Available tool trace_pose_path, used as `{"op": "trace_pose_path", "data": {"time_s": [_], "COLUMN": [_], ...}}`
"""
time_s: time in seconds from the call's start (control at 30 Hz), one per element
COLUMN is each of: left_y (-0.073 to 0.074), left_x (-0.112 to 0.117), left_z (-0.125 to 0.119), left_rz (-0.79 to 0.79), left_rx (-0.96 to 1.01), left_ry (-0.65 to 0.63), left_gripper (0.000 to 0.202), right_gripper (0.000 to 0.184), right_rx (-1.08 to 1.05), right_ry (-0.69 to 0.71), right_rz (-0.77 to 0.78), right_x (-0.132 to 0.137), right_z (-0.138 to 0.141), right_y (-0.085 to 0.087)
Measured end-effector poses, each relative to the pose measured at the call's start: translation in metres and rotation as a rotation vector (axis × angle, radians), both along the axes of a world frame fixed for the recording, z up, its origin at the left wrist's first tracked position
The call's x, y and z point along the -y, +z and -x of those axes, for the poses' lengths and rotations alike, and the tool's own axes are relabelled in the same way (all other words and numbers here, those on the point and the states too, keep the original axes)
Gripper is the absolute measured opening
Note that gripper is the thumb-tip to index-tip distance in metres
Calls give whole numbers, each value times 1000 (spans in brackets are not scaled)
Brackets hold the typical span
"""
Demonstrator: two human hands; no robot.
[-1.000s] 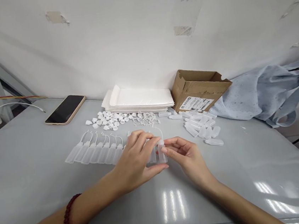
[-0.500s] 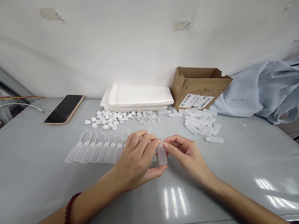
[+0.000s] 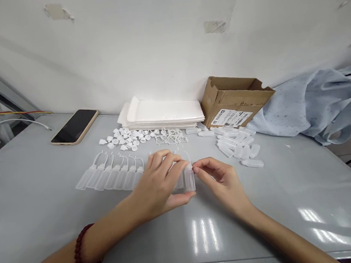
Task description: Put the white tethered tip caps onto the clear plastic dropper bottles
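Observation:
A small translucent plastic squeeze bottle [image 3: 190, 181] stands upright between the thumb and fingers of my left hand [image 3: 160, 182]. My left thumb is at its base and the forefinger near its top. From its neck a thin white strap [image 3: 184, 152] curves upward. My right hand [image 3: 220, 181] pinches at the right side of the neck with thumb and forefinger; what exactly lies between the fingertips is hidden. Left of my hands lies a row of similar bottles [image 3: 115, 177] with straps, partly covered by my left hand.
Behind lie white caps [image 3: 128, 137], a heap of loose straps [image 3: 171, 136] and a stack of white padded envelopes [image 3: 164, 111]. Loose bottles [image 3: 238, 143] are scattered before an open cardboard box [image 3: 235, 100]. A phone [image 3: 75, 126] lies left; light blue fabric [image 3: 307, 105] lies right.
Both hands stay at the same bottle, with only a slight shift of the fingers. The strap now stands more upright. The whole view has tilted slightly.

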State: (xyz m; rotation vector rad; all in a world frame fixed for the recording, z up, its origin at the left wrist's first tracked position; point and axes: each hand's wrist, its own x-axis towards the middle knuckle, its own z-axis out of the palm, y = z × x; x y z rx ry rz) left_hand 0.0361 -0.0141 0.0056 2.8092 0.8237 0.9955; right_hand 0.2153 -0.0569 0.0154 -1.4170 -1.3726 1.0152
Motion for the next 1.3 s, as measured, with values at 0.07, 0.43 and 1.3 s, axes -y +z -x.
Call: {"op": "trace_pose_path", "data": {"time_s": [0.07,0.43,1.3], "left_y": [-2,-5,-5], "left_x": [0,-2,2], "left_z": [0,-4,-5], "left_rz": [14,-46,56], "left_rx": [-26,-133,55], "left_ry": [-4,10,-63], "left_gripper": [39,36,35], "right_gripper": [13,15,33], "right_rx": [47,87,-305], "right_ry": [-2,-48,-37], "right_rz": [17,38,202], "right_x": [-1,-7,-5], "right_z": [-1,-3,-5], "right_y": [0,-3,3]}}
